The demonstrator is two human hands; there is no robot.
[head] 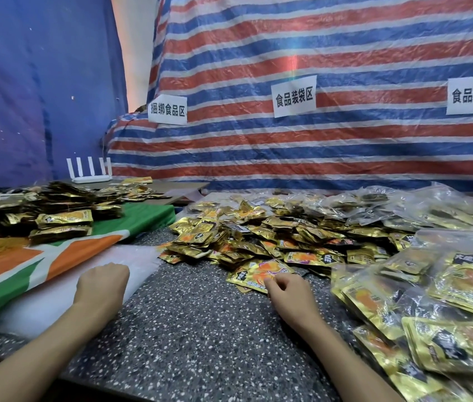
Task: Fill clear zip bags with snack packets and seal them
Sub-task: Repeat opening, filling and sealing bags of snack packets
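Speckled grey tabletop (pixel 200 329), striped tarp (pixel 287 158) behind. Right hand (pixel 287 291) pinched a couple of gold snack packets (pixel 260 272) at the near edge of the loose pile (pixel 258 230). Left hand (pixel 102 287) had its fingers curled down on the flat clear zip bags (pixel 141 256), couldn't tell if it actually gripped one. Filled bags (pixel 447 285) sat just right.

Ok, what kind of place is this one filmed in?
Probably a makeshift food-packing station: paper zone signs taped to a striped tarp, a heap of gold snack packets on the speckled table, filled clear bags.
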